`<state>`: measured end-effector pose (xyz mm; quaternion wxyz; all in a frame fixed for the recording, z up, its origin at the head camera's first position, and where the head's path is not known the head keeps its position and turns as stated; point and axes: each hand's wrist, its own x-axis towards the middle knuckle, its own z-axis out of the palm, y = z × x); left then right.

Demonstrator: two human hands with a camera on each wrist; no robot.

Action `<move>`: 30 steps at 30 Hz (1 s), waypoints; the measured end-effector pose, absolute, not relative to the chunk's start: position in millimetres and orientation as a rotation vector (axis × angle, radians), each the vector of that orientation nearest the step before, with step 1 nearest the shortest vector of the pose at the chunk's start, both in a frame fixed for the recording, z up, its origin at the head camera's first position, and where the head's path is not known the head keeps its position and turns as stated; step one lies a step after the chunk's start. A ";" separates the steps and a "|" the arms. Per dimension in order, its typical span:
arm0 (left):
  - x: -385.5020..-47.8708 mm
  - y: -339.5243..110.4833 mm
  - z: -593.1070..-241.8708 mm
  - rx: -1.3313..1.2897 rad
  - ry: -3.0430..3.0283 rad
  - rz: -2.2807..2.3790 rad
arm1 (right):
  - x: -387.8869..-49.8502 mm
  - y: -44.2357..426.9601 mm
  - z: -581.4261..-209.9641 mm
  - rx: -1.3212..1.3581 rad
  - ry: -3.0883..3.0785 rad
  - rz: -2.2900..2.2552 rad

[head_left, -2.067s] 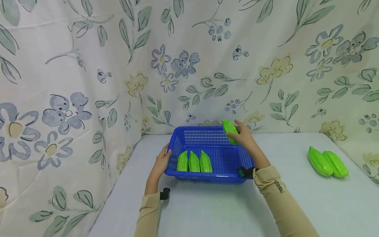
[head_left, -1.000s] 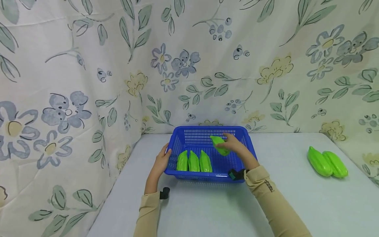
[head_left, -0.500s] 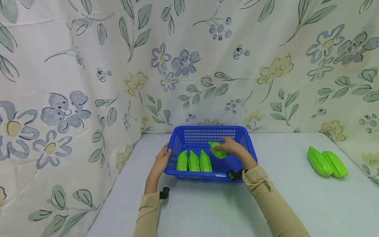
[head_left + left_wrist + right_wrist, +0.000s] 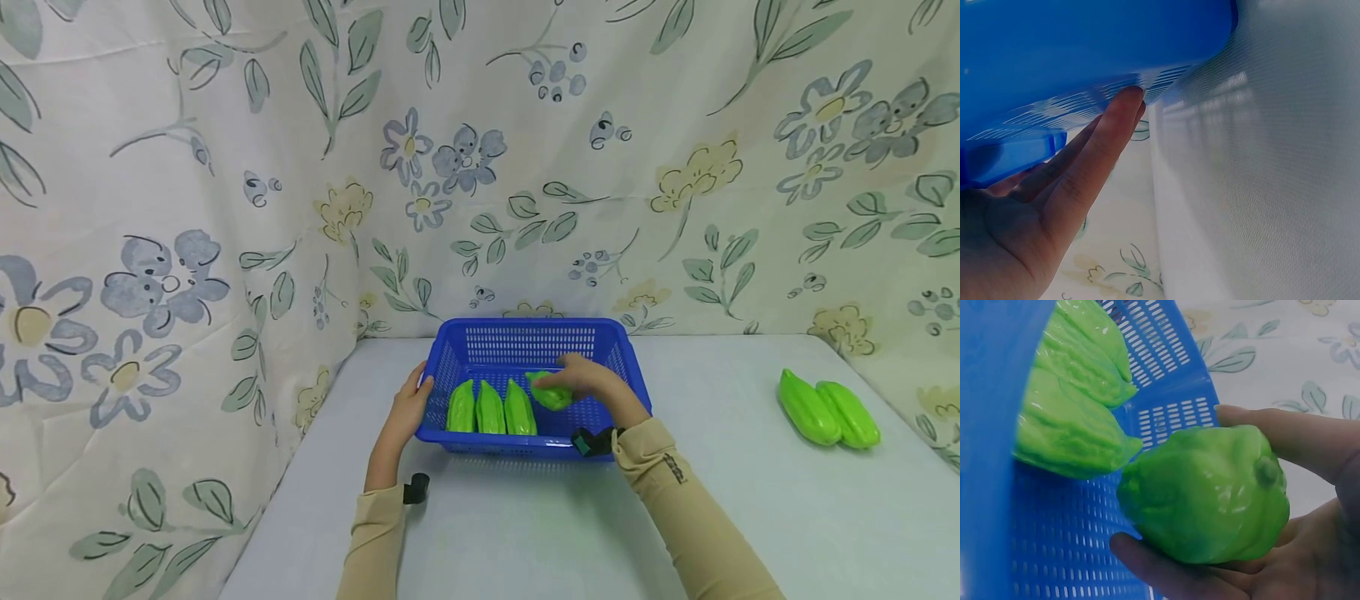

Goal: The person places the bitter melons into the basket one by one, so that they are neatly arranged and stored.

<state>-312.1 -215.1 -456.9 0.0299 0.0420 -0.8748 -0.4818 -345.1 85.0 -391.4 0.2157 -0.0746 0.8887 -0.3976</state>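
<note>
A blue slotted plastic basket (image 4: 532, 450) stands on the table. Three glossy green ridged bitter melons lie side by side in its left half, the middle bitter melon (image 4: 491, 408) among them. My right hand (image 4: 588, 379) is inside the basket, right of that row, thumb and fingers round another bitter melon (image 4: 1204, 494). Whether this one touches the basket floor I cannot tell. At the basket's left end my left hand (image 4: 407, 408) touches the outside near the rim. In the left wrist view its fingers (image 4: 1094, 150) lie fairly straight against the outer wall.
Two more green bitter melons (image 4: 828, 412) lie together on the right of the white table (image 4: 510, 533). A floral curtain (image 4: 480, 167) hangs close behind the basket and down the left side.
My right hand has come in from above the basket's right rear corner, moving left and down with the bitter melon. The left hand and basket have stayed put.
</note>
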 end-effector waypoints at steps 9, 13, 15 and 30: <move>-311.6 -215.3 -455.6 0.136 -2.706 -1.494 | -344.7 85.2 -394.1 -0.221 2.343 -1.141; -311.5 -215.1 -455.3 0.136 -2.711 -1.499 | -343.6 84.3 -394.7 -0.192 2.264 -1.183; -311.6 -215.0 -455.5 0.136 -2.711 -1.499 | -342.2 84.2 -394.3 -0.179 2.259 -1.172; -311.5 -215.1 -454.4 0.141 -2.709 -1.505 | -334.2 82.1 -387.8 -0.126 2.234 -1.137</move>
